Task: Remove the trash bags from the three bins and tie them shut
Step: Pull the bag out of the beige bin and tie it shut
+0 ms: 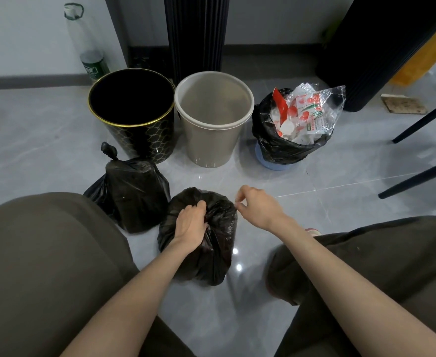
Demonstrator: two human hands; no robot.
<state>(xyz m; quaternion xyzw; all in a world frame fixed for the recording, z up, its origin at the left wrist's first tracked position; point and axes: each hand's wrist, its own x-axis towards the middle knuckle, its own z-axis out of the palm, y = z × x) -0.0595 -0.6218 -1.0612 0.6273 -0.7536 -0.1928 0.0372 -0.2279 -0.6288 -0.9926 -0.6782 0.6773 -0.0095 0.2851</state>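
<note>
Black plastic at the top of the nearest trash bag (211,256), on the floor, is gripped by the left hand (190,222). The right hand (259,206) curls at its edge; whether it pinches plastic, I cannot tell. A knotted bag (134,194) sits just left. Behind stand a black bin (145,137), a beige bin (211,143) and a blue bin (276,164) holding a full bag (271,143).

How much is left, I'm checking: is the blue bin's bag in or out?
In: the black bag lines the blue bin, untied, wrappers sticking out.
</note>
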